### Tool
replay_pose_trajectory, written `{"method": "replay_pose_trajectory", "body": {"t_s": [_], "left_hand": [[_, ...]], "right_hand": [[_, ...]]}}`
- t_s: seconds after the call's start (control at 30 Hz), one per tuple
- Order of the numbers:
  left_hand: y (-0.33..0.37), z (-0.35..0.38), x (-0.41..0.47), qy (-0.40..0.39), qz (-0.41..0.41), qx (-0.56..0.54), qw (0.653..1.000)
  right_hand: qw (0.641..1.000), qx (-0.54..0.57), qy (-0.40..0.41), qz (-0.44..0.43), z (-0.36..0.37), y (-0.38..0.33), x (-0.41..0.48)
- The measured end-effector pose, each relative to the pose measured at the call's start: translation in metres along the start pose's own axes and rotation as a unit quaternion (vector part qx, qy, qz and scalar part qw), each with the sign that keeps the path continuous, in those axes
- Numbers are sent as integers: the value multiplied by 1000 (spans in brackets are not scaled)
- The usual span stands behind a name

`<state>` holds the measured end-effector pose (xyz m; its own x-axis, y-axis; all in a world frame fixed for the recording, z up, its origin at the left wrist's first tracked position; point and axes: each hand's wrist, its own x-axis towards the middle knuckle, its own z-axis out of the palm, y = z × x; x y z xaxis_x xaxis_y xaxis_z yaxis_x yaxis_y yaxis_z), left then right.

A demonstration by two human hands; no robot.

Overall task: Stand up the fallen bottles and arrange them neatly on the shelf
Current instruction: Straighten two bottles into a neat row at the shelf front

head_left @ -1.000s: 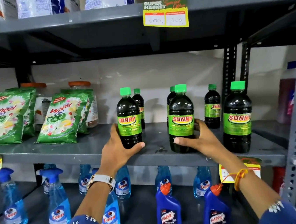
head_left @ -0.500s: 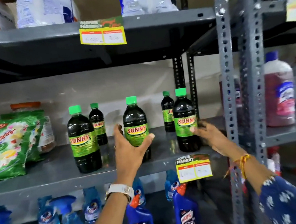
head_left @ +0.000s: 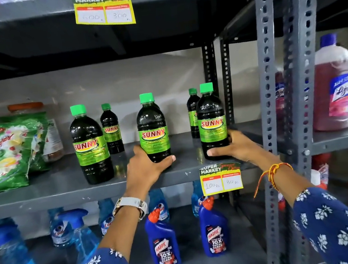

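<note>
Both hands reach onto the grey metal shelf (head_left: 52,188). Left hand (head_left: 145,168) wraps around the base of the middle dark plastic bottle with green cap and green SUNNY label (head_left: 152,127); right hand (head_left: 234,148) grips the base of the right-hand matching bottle (head_left: 211,120). Both bottles stand upright near the shelf's front edge. A third upright bottle (head_left: 89,144) stands apart to the left, two smaller ones (head_left: 111,131) behind. A yellow price tag (head_left: 221,178) hangs below the right hand.
</note>
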<state>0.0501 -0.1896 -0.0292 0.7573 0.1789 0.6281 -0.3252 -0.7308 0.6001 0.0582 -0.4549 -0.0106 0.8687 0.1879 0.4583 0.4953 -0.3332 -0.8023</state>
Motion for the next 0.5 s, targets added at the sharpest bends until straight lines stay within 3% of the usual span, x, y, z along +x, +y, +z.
{"method": "replay_pose_trajectory", "body": {"t_s": [0.5], "left_hand": [[-1, 1, -1, 8, 14, 12, 1000]], "right_hand": [[999, -31, 13, 3, 1, 0, -1]]}}
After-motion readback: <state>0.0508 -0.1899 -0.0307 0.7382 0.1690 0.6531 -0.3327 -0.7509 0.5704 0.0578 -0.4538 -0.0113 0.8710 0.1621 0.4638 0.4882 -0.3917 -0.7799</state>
